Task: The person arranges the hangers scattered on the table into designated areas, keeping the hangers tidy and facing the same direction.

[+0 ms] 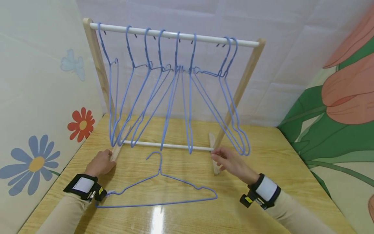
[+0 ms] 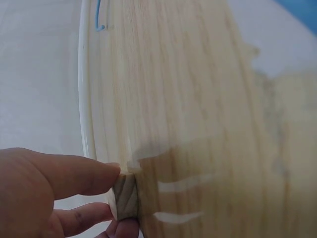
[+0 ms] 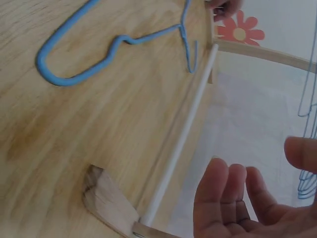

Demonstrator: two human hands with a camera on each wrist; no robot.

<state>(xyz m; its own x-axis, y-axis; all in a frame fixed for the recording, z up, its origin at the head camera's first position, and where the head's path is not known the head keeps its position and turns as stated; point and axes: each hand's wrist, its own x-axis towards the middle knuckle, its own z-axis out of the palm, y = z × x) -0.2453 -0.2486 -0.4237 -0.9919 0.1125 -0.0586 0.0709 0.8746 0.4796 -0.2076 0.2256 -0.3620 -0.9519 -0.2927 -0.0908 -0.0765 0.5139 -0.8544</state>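
Note:
A garment rack of wooden uprights and white rails stands on the table. My left hand [image 1: 100, 162] pinches the end of its left wooden foot [image 2: 126, 196] between thumb and fingers. My right hand [image 1: 233, 164] is beside the right wooden foot [image 1: 215, 167]; in the right wrist view its fingers [image 3: 212, 191] are loosely bent, apart from the thumb, with nothing between them. Several blue wire hangers [image 1: 176, 48] hang from the top rail [image 1: 204, 38]. Another blue hanger [image 1: 157, 204] lies flat on the table in front, its hook towards the lower rail [image 1: 169, 146].
The wooden table [image 1: 187, 221] meets a white backdrop [image 1: 277, 65] behind the rack. A flower-patterned panel [image 1: 35, 107] stands at the left, and one with tulips [image 1: 347, 104] at the right. The left wrist strap [image 1: 83, 186] overlaps the lying hanger's left end in the head view.

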